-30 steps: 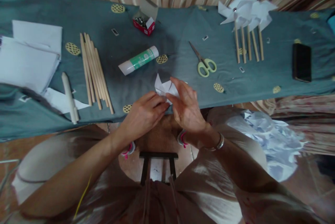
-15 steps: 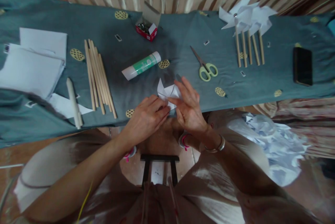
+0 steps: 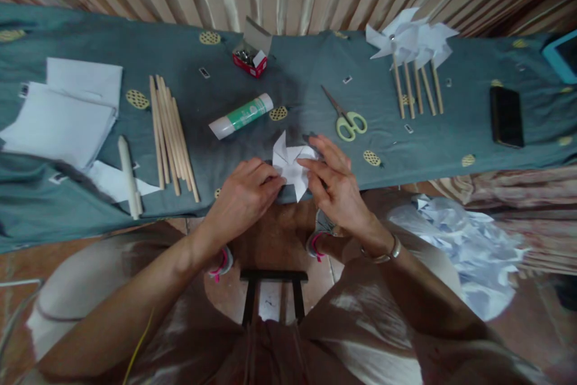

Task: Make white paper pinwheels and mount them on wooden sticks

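Note:
A white paper pinwheel (image 3: 294, 172) with folded blades lies between my two hands near the front edge of the cloth-covered table. My left hand (image 3: 247, 191) pinches its left side between thumb and fingers. On the other side, my right hand (image 3: 333, 178) has its index fingertip on the pinwheel's middle and its thumb at the right blade, its fingers closed around that side. Beyond the pinwheel lies a green and white glue stick (image 3: 246, 115). Green-handled scissors (image 3: 347, 121) rest to the right, behind my right hand.
Wooden sticks (image 3: 171, 139), white paper sheets (image 3: 63, 124) and a pale pen-like tool (image 3: 129, 175) lie left. An open red box (image 3: 250, 60) stands at the back. Finished pinwheels (image 3: 412, 39) and a black phone (image 3: 507, 116) lie right. A bag of paper scraps (image 3: 469, 253) sits below.
My left hand has moved slightly left and my right hand slightly right. More of the pinwheel shows between them, including a blade pointing toward me. The view has shifted a little.

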Demonstrator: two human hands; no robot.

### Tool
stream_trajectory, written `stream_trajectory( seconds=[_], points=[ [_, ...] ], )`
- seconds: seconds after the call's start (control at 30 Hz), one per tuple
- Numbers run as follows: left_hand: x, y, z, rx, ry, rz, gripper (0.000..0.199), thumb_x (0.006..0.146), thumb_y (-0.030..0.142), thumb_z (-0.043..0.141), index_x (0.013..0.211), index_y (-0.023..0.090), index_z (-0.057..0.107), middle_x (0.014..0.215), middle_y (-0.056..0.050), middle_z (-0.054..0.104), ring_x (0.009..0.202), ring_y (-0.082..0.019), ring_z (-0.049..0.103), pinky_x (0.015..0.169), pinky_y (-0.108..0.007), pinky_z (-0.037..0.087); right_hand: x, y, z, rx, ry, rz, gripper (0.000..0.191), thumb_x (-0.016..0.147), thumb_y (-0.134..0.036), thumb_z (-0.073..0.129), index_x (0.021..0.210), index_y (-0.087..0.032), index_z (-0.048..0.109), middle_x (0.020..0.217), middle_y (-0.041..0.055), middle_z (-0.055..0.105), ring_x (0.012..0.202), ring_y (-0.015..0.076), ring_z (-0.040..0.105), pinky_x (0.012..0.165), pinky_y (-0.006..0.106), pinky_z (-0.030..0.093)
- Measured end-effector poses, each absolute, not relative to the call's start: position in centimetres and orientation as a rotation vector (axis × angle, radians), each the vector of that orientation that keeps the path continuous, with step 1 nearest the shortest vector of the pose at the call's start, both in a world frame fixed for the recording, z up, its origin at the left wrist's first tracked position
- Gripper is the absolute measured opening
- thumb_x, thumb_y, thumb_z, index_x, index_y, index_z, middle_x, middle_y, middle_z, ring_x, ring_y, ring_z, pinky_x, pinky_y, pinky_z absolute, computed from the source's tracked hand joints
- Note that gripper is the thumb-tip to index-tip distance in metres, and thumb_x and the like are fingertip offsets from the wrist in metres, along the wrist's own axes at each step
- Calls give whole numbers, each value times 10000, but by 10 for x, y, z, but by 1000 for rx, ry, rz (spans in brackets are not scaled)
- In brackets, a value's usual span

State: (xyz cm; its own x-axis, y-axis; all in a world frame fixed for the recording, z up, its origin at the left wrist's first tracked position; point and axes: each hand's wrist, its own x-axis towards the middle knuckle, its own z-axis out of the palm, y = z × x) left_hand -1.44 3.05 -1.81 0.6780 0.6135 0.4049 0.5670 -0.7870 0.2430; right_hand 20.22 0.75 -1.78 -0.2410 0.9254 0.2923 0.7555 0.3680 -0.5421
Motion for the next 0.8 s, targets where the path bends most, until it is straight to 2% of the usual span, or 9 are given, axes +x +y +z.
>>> stream_trajectory(
  seconds=[0.27,0.4,0.53,0.8],
  points=[
    [-22,44,-18,2785,1045,717,167,953,169,532,1005,179,691,972,-78,702,889,-226,586,736,-368,475,212,13,-17,-1472,-1995,419,345,851,-116,487,1106,-201,704,1379,113,608,1234,248,611,1083,481,486],
    [-22,47,-18,2758,1053,716,173,947,162,533,994,178,699,978,-84,706,888,-229,587,748,-377,484,214,12,-14,-1471,-1970,466,402,841,-85,464,1140,-225,692,1343,83,634,1229,228,615,1085,462,490],
    [-22,48,-19,2744,1057,728,163,949,187,549,994,187,706,981,-79,706,885,-226,588,759,-374,487,216,13,-10,-1440,-1934,551,344,890,-138,511,1179,-222,677,1262,79,682,1201,225,626,1062,450,504],
    [-21,49,-22,2724,1063,709,181,957,204,545,1005,179,717,983,-83,711,905,-225,594,779,-368,480,214,19,-13,-1422,-1794,731,245,877,-182,611,1105,-215,695,1046,50,745,925,187,700,900,383,571]
  ],
)
